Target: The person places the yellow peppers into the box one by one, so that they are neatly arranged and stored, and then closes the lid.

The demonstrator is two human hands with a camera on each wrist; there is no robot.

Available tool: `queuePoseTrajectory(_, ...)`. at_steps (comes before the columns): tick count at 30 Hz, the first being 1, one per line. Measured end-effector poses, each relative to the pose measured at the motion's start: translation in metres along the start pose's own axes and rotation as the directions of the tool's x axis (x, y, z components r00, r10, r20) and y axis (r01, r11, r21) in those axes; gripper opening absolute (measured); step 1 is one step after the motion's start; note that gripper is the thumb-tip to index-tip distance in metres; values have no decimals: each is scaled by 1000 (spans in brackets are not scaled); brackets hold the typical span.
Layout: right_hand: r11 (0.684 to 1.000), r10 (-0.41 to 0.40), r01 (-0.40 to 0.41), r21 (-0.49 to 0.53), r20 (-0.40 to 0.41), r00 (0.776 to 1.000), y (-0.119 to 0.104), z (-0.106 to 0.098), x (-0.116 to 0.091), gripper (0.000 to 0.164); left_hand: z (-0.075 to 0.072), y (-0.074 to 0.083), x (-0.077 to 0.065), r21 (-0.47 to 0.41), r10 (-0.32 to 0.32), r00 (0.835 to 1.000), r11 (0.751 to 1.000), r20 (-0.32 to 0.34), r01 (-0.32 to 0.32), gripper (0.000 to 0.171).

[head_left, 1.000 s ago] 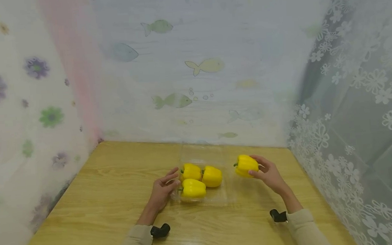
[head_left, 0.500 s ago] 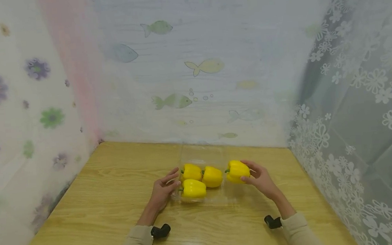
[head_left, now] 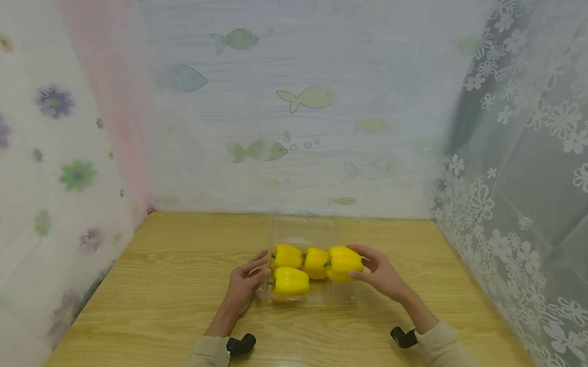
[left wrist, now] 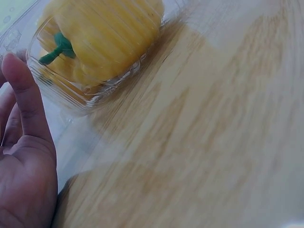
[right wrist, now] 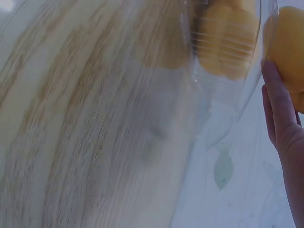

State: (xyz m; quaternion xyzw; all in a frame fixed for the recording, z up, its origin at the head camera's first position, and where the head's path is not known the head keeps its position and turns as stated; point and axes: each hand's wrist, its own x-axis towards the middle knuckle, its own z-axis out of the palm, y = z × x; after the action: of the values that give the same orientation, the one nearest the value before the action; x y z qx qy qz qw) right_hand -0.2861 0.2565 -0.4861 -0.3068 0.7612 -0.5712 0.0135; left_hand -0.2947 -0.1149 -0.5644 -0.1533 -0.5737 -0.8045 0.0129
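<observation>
In the head view my right hand (head_left: 382,274) grips a yellow bell pepper (head_left: 345,263) over the right part of a clear plastic clamshell box (head_left: 302,227). Its green stem points left. The box holds a back-left pepper (head_left: 287,257), a middle pepper (head_left: 315,263) that the held one partly hides, and a front-left pepper (head_left: 290,282). My left hand (head_left: 245,286) is at the box's left wall, fingers extended. The left wrist view has its thumb (left wrist: 23,85) by the wall, beside a green-stemmed pepper (left wrist: 114,38). From the right wrist, fingers (right wrist: 278,95) support the held pepper (right wrist: 289,47).
The box's lid stands open toward the back of the wooden table (head_left: 186,259). A fish-print sheet (head_left: 289,121) hangs behind, a flowered sheet (head_left: 42,167) on the left and a lace-patterned curtain (head_left: 545,188) on the right. Each sleeve bears a black wrist mount (head_left: 241,344).
My right hand has carried its pepper left and slightly nearer, from beside the box to over its right part. The left hand and the other peppers have stayed put.
</observation>
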Motion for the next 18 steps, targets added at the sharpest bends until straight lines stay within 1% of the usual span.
queuePoseTrajectory(7, 1000, 29, -29, 2, 3, 1000, -5, 10, 1, 61, 0, -1, 0, -6, 6, 1000, 1000, 2, -6, 46)
queuePoseTrajectory(11, 996, 40, -40, -78, -1, 999, -7, 14, 1, 61, -1, -2, 0, -16, 2, 1000, 1000, 7, -2, 46)
queuePoseTrajectory(15, 985, 67, -67, -159, -7, 998, -10, 18, 1, 61, 0, -1, 0, -28, -13, 1000, 1000, -3, 13, 46)
queuePoseTrajectory(18, 979, 93, -92, -184, -2, 996, -14, 22, 1, 61, 0, -1, 1, -31, -20, 1000, 999, -12, 20, 46)
